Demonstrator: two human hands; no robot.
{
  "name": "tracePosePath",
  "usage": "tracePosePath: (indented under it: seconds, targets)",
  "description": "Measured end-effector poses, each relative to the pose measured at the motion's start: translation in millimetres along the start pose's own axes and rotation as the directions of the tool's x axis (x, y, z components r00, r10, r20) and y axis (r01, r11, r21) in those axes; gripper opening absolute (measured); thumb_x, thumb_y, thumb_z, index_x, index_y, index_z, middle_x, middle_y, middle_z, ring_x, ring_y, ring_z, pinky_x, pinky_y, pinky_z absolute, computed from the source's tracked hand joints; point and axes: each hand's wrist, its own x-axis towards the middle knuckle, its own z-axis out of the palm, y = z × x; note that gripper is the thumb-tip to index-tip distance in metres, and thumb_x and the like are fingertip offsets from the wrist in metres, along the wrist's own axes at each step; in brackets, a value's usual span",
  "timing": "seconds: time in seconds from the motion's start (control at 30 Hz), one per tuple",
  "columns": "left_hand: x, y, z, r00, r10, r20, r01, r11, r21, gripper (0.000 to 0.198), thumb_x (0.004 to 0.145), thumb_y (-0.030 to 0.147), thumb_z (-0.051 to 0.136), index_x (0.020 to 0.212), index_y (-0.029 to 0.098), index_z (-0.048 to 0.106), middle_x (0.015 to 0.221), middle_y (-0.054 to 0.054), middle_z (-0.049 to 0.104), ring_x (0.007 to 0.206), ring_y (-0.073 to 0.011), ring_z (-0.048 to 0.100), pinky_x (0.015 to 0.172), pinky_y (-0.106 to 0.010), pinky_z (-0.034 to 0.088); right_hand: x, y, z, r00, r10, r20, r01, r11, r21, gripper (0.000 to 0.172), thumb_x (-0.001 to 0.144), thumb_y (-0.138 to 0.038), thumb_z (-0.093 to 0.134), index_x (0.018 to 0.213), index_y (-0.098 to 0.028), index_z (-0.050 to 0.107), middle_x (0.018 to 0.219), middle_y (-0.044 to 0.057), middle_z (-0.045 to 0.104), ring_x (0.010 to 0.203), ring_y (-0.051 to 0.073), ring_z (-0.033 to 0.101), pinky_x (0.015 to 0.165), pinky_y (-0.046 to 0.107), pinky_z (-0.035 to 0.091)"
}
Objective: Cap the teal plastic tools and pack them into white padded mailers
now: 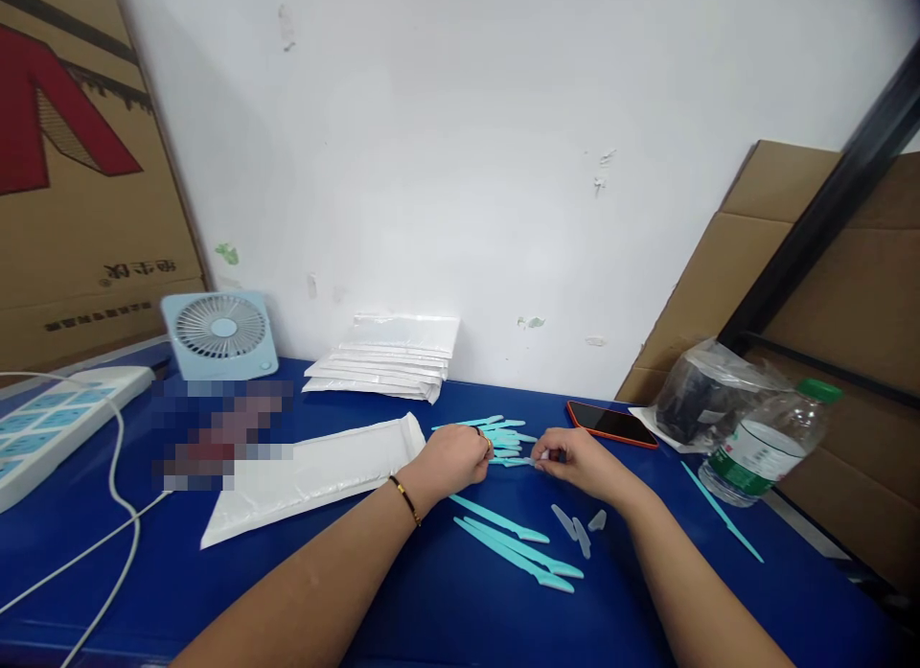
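Observation:
My left hand (454, 459) is closed around the handle of a turquoise eyebrow razor (512, 462), whose blade end points right. At that end, the fingers of my right hand (579, 460) pinch a small translucent blade cap, mostly hidden by the fingertips. I cannot tell how far it covers the blade. Just behind both hands lies a cluster of similar razors (509, 425). Several more turquoise razors (514, 545) rest on the table in front of my left hand. A few loose translucent caps (582, 538) lie below my right hand.
A white padded mailer (309, 476) lies left, with stacked white packets (388, 357) against the wall. A small fan (222, 334) and a power strip (64, 424) stand farther left. At right are a phone (610, 425), a bottle (766, 448) and a single razor (721, 511).

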Motion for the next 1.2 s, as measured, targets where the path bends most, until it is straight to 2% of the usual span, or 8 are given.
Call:
tracePosePath:
  seconds: [0.3,0.47,0.6,0.7,0.77,0.97,1.07,1.2]
  targets:
    - [3,5,-5.4,0.999,0.036,-0.005,-0.036,0.999,0.013,0.018,0.078,0.014,0.044,0.071,0.018,0.060,0.071,-0.005,0.062,0.072,-0.0169,0.059,0.068,-0.025,0.042,8,-8,11,0.997,-0.049,-0.063,0.053,0.997,0.062,0.018,0.080,-0.033,0.054,0.080,-0.019,0.066,0.078,0.004,0.062,0.066,0.014,0.056,0.060,0.024,0.044]
    - [1,4,-10.0,0.994,-0.030,-0.104,0.023,0.997,-0.068,0.023,0.082,0.019,0.048,0.101,0.020,0.060,0.096,-0.007,0.062,0.093,-0.0197,0.056,0.078,-0.029,0.039,6,-7,3,0.984,0.013,-0.175,-0.012,1.000,0.008,0.022,0.080,-0.033,0.054,0.094,-0.020,0.065,0.084,0.005,0.062,0.068,0.015,0.055,0.063,0.026,0.044]
    - [-6,2,-9.1,0.997,0.055,0.046,-0.040,0.961,-0.273,0.023,0.076,0.037,0.059,0.093,0.023,0.064,0.091,-0.002,0.064,0.083,-0.0160,0.058,0.069,-0.024,0.040,-10,-2,-12,0.991,0.053,0.122,-0.063,0.995,0.078,0.024,0.070,-0.033,0.065,0.088,-0.018,0.067,0.081,0.004,0.061,0.066,0.013,0.055,0.059,0.023,0.044]
    - [-10,3,-7.4,0.965,0.163,0.206,-0.066,0.909,-0.411,0.024,0.068,0.041,0.067,0.085,0.024,0.067,0.081,0.001,0.065,0.074,-0.0129,0.058,0.059,-0.020,0.038,-17,1,-17,0.920,0.031,0.390,-0.095,0.985,0.146,0.034,0.060,-0.030,0.072,0.092,-0.020,0.069,0.084,0.004,0.061,0.066,0.012,0.055,0.056,0.020,0.043]
    - [-9,3,-5.9,0.961,0.156,0.228,-0.053,0.914,-0.403,0.017,0.070,0.036,0.066,0.080,0.023,0.067,0.076,0.001,0.066,0.071,-0.0126,0.058,0.057,-0.020,0.037,-18,4,-16,0.903,0.026,0.429,-0.096,0.985,0.142,0.031,0.059,-0.032,0.073,0.087,-0.019,0.070,0.083,0.003,0.060,0.063,0.011,0.055,0.054,0.019,0.042]
    - [-6,-3,-1.7,0.996,0.062,0.069,-0.048,0.982,-0.184,0.013,0.079,0.029,0.055,0.080,0.022,0.066,0.081,-0.001,0.066,0.077,-0.0156,0.058,0.065,-0.024,0.038,-11,15,-9,0.944,0.144,0.297,-0.163,0.986,0.043,0.020,0.065,-0.035,0.069,0.072,-0.016,0.065,0.069,0.001,0.059,0.060,0.012,0.051,0.052,0.021,0.038]
    - [-6,-4,-1.0,0.995,0.040,0.086,-0.025,0.985,-0.170,0.017,0.074,0.035,0.060,0.084,0.022,0.066,0.081,-0.002,0.065,0.076,-0.0168,0.058,0.061,-0.023,0.038,-9,19,-5,0.953,0.182,0.241,-0.204,0.976,0.071,0.014,0.071,-0.029,0.062,0.074,-0.016,0.059,0.063,0.000,0.057,0.056,0.011,0.052,0.051,0.020,0.038]
    - [-4,0,-0.8,0.997,0.002,0.071,0.003,0.998,-0.064,0.013,0.071,0.017,0.051,0.071,0.019,0.064,0.071,-0.003,0.065,0.065,-0.0164,0.057,0.055,-0.024,0.036,-7,15,-1,0.966,0.145,0.216,-0.173,0.978,0.119,0.009,0.075,-0.025,0.055,0.077,-0.017,0.056,0.065,0.000,0.059,0.056,0.012,0.055,0.052,0.021,0.040]
